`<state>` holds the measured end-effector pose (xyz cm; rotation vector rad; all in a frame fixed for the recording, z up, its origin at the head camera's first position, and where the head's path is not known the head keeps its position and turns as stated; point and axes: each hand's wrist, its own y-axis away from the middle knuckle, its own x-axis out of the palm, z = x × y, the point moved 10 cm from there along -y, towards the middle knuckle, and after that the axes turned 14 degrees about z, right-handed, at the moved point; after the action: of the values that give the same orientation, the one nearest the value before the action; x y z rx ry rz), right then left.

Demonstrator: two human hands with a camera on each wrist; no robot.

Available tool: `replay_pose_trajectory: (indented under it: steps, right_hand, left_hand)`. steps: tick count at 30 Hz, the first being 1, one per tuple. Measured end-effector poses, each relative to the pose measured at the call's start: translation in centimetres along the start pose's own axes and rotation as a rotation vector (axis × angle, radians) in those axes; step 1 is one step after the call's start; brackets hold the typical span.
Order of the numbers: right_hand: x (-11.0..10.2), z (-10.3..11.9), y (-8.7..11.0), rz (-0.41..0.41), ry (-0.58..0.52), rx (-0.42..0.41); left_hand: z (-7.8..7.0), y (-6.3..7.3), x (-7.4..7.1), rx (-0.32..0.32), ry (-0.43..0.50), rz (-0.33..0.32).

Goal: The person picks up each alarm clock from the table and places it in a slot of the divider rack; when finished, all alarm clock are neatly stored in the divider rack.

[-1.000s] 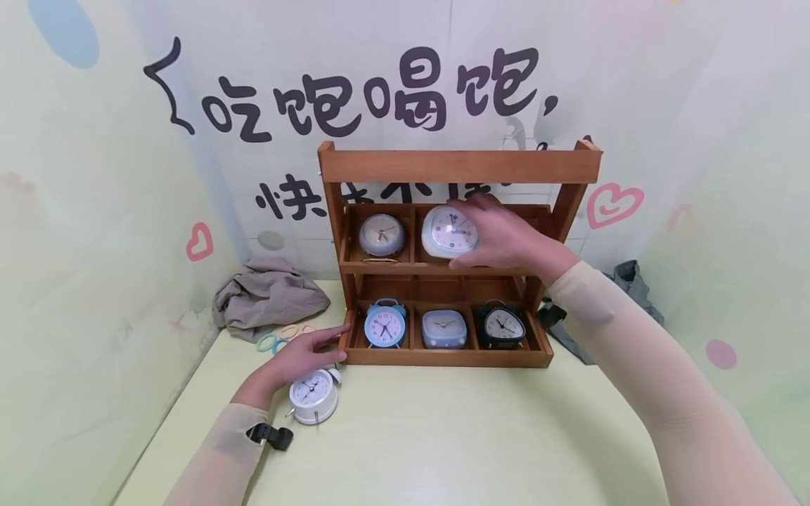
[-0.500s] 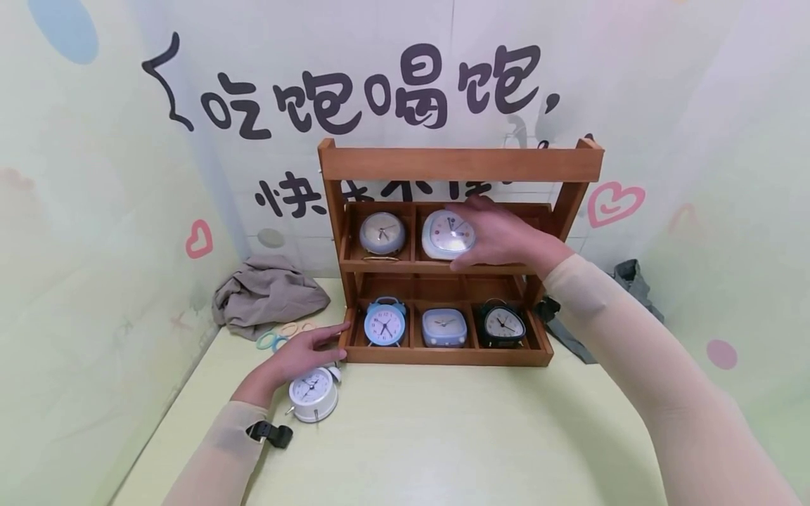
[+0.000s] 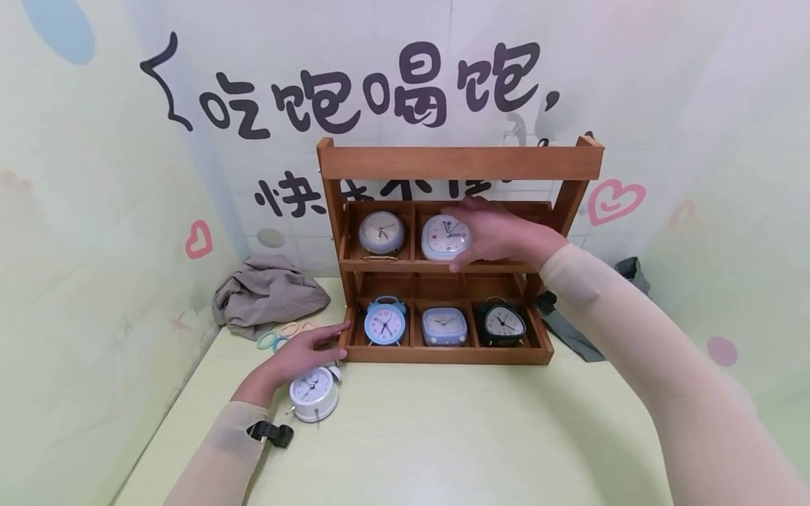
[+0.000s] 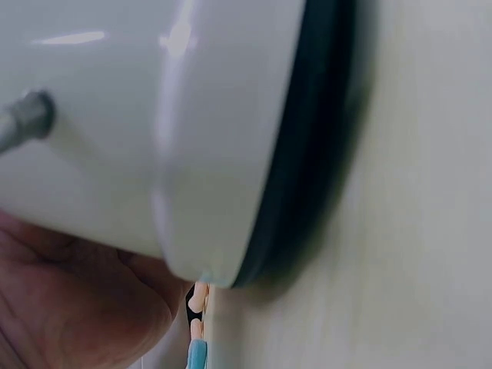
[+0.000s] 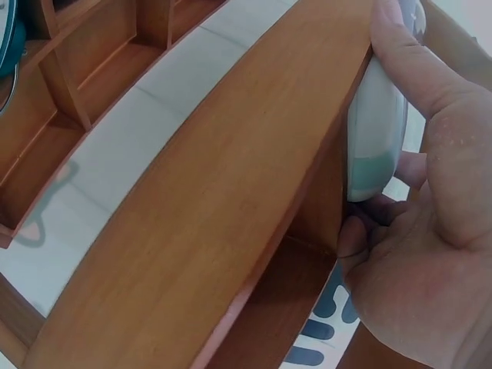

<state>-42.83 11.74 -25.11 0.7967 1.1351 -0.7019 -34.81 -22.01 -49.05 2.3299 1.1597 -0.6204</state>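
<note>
My right hand [image 3: 503, 232] grips a white and pale-blue rounded alarm clock [image 3: 443, 240] from its right side, thumb low in front and fingers over the top. The clock sits in the upper middle compartment of a brown wooden two-tier shelf [image 3: 446, 356]. In the right wrist view, the clock's rounded side [image 5: 375, 127] shows between thumb and fingers, behind a wooden board. With fairly straight fingers, my left hand [image 3: 297, 363] touches the shelf's lower left end. Just below that hand, a white twin-bell alarm clock [image 3: 313, 395] lies tilted back on the table, its casing [image 4: 146, 154] large in the left wrist view.
A round clock [image 3: 382, 233] occupies the upper left compartment. Along the lower tier stand a blue twin-bell clock [image 3: 384, 325], a blue squarish clock [image 3: 444, 327] and a black triangular one [image 3: 503, 325]. Scissors [image 3: 275, 339] and a grey-brown cloth [image 3: 268, 295] lie at left.
My right hand has shifted the white and pale-blue clock slightly left and down, seating it in the upper middle compartment. The left hand has stayed at the shelf's end.
</note>
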Motion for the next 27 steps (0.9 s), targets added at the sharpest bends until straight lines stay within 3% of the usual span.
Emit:
replay_pose_trajectory:
  steps: [15, 27]
  right_hand:
    - [0.14, 0.03, -0.48, 0.059, 0.022, 0.038]
    - [0.55, 0.25, 0.32, 0.032, -0.011, -0.016]
  left_hand:
    - [0.01, -0.16, -0.13, 0.015, 0.0, 0.003]
    - [0.26, -0.15, -0.07, -0.006, 0.008, 0.006]
